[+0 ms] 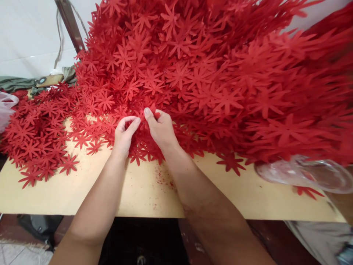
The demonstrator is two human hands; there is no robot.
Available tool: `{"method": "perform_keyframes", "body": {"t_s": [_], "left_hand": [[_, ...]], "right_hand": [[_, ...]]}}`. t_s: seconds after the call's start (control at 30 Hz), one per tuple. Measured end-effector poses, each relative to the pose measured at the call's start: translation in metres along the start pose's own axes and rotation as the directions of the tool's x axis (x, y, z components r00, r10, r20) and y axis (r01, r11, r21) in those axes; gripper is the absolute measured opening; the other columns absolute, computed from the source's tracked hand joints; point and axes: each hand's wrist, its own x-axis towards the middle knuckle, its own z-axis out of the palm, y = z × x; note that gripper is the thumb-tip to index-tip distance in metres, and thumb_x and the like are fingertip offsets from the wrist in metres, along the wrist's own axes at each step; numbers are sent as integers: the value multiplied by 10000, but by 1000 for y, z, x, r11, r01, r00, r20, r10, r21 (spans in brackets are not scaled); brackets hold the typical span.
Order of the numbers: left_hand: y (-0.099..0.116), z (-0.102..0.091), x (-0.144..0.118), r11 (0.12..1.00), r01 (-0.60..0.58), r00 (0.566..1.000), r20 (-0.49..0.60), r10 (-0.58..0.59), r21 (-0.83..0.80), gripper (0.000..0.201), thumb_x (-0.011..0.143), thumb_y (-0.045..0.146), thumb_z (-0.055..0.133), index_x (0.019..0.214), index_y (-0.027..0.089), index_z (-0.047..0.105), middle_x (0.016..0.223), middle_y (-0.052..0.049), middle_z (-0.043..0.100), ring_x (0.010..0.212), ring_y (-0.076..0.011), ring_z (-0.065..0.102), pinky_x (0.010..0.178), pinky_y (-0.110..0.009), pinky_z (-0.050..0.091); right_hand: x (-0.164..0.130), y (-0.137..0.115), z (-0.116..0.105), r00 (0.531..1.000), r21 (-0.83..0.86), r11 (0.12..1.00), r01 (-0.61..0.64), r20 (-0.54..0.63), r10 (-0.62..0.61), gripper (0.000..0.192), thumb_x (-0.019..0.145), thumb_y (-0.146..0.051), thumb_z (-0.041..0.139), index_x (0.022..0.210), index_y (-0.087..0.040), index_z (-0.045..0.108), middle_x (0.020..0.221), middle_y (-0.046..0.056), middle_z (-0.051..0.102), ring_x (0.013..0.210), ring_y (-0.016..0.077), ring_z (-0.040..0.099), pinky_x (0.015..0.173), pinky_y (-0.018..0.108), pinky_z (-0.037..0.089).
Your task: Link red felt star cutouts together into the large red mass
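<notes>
Over the near edge of a large heap of red flower-shaped cutouts (pixel 179 75), both hands work close together. My right hand (pixel 161 127) is closed, with a red flower cutout (pixel 153 108) between its thumb and curled fingers. Just to its left, my left hand (pixel 125 134) makes a pinch, thumb and forefinger meeting at the tips. Whatever lies between those tips blends into the red behind and I cannot make it out. The cutouts have several narrow petals each and look thin and flat. More of them lie loosely under and around both hands.
A smaller pile of red cutouts (pixel 35 136) spreads over the left of the pale tabletop (pixel 91 191). A clear plastic container (pixel 303 173) stands at the right edge. Red crumbs (pixel 162 178) dot the table by my right forearm. A plastic bag (pixel 6 110) sits far left.
</notes>
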Motion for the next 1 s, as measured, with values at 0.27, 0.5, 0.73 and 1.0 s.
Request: {"method": "perform_keyframes", "body": {"t_s": [0.27,0.5,0.73,1.0], "left_hand": [[-4,-3,7,999,1,986,-164,-10,-52,177,612,211,723,751,172,620,696,52,611,644,-50,548,680,-184,450],[-1,1,1,998,-56,996,-76,55,-11,182,639,280,745,769,192,652,685,48,610,643,-54,549,675,-177,450],[-3,-7,9,990,-46,989,-143,27,-131,147,634,255,739,693,183,625,701,53,615,659,-52,553,734,-192,443],[-3,-8,12,976,-34,978,-210,-12,-216,143,614,226,718,676,176,598,624,62,585,603,-48,523,685,-187,430]], "right_hand": [[-1,3,6,947,134,990,-43,320,-2,411,752,-603,544,699,-203,465,574,-46,478,540,78,456,556,240,421],[-1,0,0,978,47,999,-3,209,-7,432,723,-559,591,570,-160,532,517,-34,494,531,75,461,556,231,409],[-1,1,3,924,159,987,36,370,-93,412,732,-587,564,688,-178,602,680,5,613,676,119,549,734,292,487],[1,3,-1,975,103,994,16,220,-39,362,734,-508,610,616,-189,488,567,-43,448,559,75,417,571,234,407]]}}
